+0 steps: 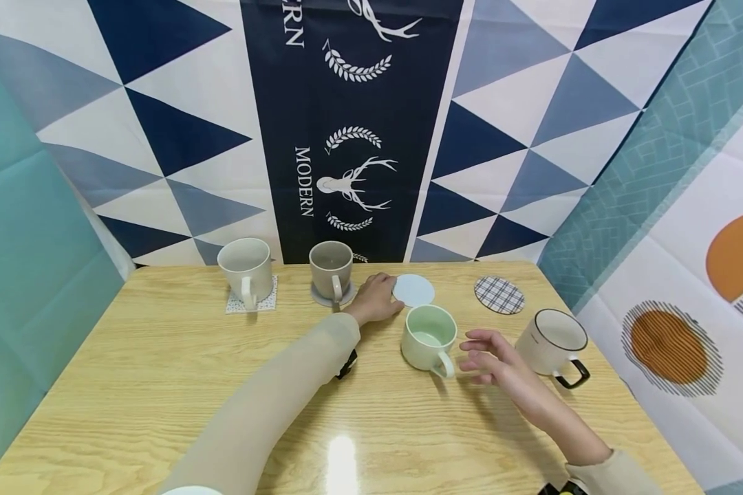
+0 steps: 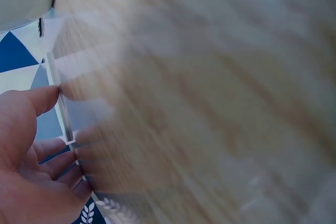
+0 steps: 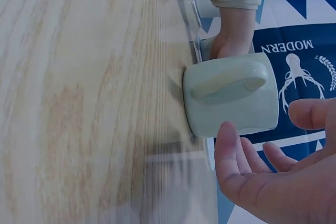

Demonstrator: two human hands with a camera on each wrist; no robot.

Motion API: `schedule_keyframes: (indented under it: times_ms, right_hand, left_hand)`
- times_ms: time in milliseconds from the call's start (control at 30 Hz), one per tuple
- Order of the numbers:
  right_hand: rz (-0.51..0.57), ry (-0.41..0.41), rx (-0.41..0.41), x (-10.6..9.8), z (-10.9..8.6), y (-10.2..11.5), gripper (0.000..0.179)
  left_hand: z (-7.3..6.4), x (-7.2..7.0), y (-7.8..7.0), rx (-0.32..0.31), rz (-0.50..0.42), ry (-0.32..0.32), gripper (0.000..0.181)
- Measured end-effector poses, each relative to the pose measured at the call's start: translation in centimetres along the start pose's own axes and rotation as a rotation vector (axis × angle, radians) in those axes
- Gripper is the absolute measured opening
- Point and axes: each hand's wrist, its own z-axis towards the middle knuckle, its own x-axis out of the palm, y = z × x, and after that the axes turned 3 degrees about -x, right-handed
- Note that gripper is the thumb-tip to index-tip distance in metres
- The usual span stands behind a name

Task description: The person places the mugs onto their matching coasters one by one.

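Note:
My left hand (image 1: 374, 300) holds the round light blue coaster (image 1: 413, 291) by its edge. In the left wrist view the thumb is at one side of the coaster (image 2: 59, 100) and the fingers at the other. In front of that coaster a pale green mug (image 1: 422, 349) stands upright on the wood, its handle toward me. To the right of this mug, my right hand (image 1: 494, 359) hovers with spread, slightly bent fingers, holding nothing. The right wrist view has the green mug (image 3: 231, 98) just beyond the fingertips.
A white mug (image 1: 245, 265) stands on a square speckled coaster (image 1: 267, 300) at the back left. Beside it a grey-brown mug (image 1: 329, 265) sits on a grey coaster (image 1: 348, 295). At right are a checked coaster (image 1: 499, 295) and a black-rimmed white mug (image 1: 546, 347).

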Motion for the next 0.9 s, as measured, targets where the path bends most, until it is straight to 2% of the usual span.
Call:
schedule_keyframes:
  times_ms: [400, 667, 900]
  right_hand:
    - [0.025, 0.038, 0.020, 0.38, -0.08, -0.53, 0.052]
    - [0.021, 0.041, 0.042, 0.65, -0.04, -0.39, 0.052]
    - [0.051, 0.100, 0.050, 1.02, 0.19, -0.10, 0.053]
  left_hand:
    - [-0.35, -0.59, -0.67, -0.039, 0.032, 0.016, 0.063]
    - [0.02, -0.47, -0.83, -0.059, 0.067, 0.040, 0.064]
    - [0.15, -0.46, -0.78, -0.062, 0.088, 0.040, 0.064]
